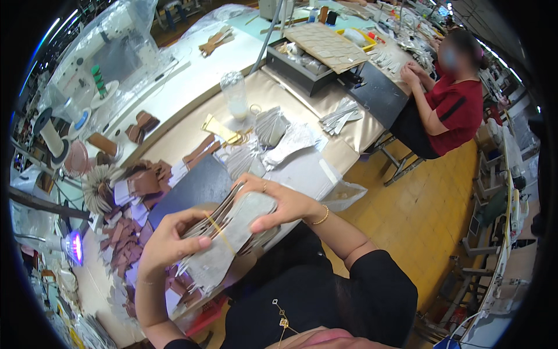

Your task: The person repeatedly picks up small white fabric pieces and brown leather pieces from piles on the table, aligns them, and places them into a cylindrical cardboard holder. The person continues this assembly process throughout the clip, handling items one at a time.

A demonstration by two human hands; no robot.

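Note:
A thick bundle of grey cut leather pieces is held up between both hands, tilted, close in front of my body. A yellow rubber band crosses its middle. My left hand is closed on the bundle's left side, its thumb on top next to the band. My right hand grips the upper right end, thumb on the top piece and fingers around the far edge. Beyond the hands, more fanned grey pieces lie on the table, beside a yellow strip-like piece.
Brown leather pieces pile up at the left, near a lit lamp. A dark flat board lies beyond my hands. Further back stand a clear plastic cup and a black tray. A co-worker in red sits at the right.

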